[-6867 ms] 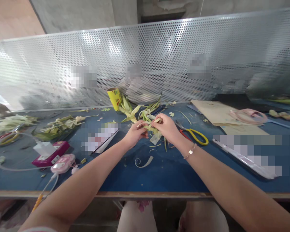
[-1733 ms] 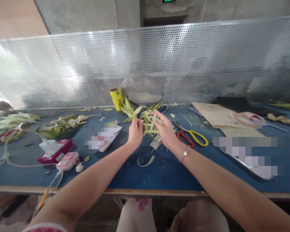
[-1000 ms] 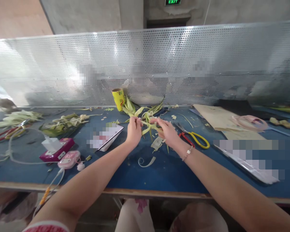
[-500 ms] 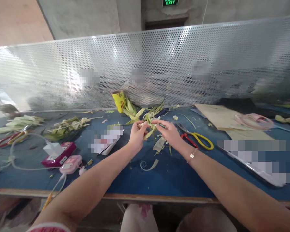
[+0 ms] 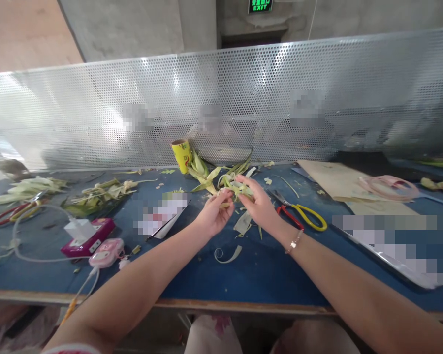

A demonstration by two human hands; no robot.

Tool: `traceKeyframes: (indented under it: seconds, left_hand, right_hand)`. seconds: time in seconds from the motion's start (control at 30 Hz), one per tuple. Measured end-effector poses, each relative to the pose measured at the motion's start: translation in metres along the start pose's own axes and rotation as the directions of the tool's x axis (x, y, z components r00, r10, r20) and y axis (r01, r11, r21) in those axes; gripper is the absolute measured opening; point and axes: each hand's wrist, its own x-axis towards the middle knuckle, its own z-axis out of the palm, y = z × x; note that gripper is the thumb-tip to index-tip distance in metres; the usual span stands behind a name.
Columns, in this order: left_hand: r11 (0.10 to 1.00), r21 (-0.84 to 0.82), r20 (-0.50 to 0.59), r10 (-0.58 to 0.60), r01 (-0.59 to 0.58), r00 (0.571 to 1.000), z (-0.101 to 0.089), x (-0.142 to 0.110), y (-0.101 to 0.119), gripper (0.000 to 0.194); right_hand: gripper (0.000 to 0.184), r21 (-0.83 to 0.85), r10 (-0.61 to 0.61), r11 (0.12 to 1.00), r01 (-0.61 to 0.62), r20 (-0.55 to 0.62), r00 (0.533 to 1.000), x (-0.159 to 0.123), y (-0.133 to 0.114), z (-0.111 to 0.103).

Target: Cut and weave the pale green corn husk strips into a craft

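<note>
Pale green strips of what looks like corn husk [image 5: 237, 187] are gathered between my two hands above the blue table. My left hand [image 5: 217, 211] is closed, its fingertips pinching the strips from the left. From the right, my right hand [image 5: 256, 199] curls round the same strips, its thumb and fingers partly hiding them. More husk leaves [image 5: 203, 174] lie just behind, beside a tilted yellow roll [image 5: 182, 156]. Right of my right hand lie scissors [image 5: 299, 209] with one red and one yellow handle loop. A flat husk scrap [image 5: 242, 223] and a curled strip [image 5: 229, 254] rest nearer me.
A perforated metal screen [image 5: 162, 108] runs along the back. On the left are husk piles [image 5: 99, 196], a second pair of scissors [image 5: 18, 210], a purple power strip [image 5: 88, 238] with cables and a pink case [image 5: 106, 252]. Brown paper [image 5: 328, 179] lies at right.
My right hand has tilted and closed further round the strips, its fingers now higher. My left hand has turned slightly and dropped a little, its fingers curling in more.
</note>
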Motion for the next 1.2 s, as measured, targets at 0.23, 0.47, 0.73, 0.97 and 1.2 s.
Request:
traceKeyframes:
  seconds: [0.23,0.47,0.73,0.97,1.2]
  left_hand:
    - [0.956,0.262,0.016,0.133,-0.132,0.991,-0.011,0.005,-0.006,0.027]
    - [0.585,0.691,0.262,0.346,-0.425,0.901,-0.017,0.010,-0.005,0.029]
    - [0.295,0.838,0.334,0.387,-0.459,0.859,-0.016,0.004,-0.008,0.017]
    - [0.541,0.716,0.275,0.361,-0.440,0.891,-0.017,0.007,-0.016,0.015]
    - [0.665,0.632,0.162,0.390,-0.399,0.907,-0.022,0.013,-0.017,0.023]
  right_hand:
    - [0.042,-0.006,-0.015,1.000,0.015,0.047,0.999,-0.002,-0.007,-0.004]
    - [0.040,-0.079,-0.107,0.990,0.114,0.084,0.991,-0.001,-0.011,-0.007]
    - [0.038,-0.138,-0.120,0.981,0.136,0.118,0.986,-0.001,-0.009,-0.008]
    - [0.040,-0.143,-0.159,0.973,0.182,0.158,0.975,-0.004,-0.010,-0.003]
    - [0.045,-0.155,-0.123,0.976,0.155,0.199,0.972,-0.007,-0.008,0.000]
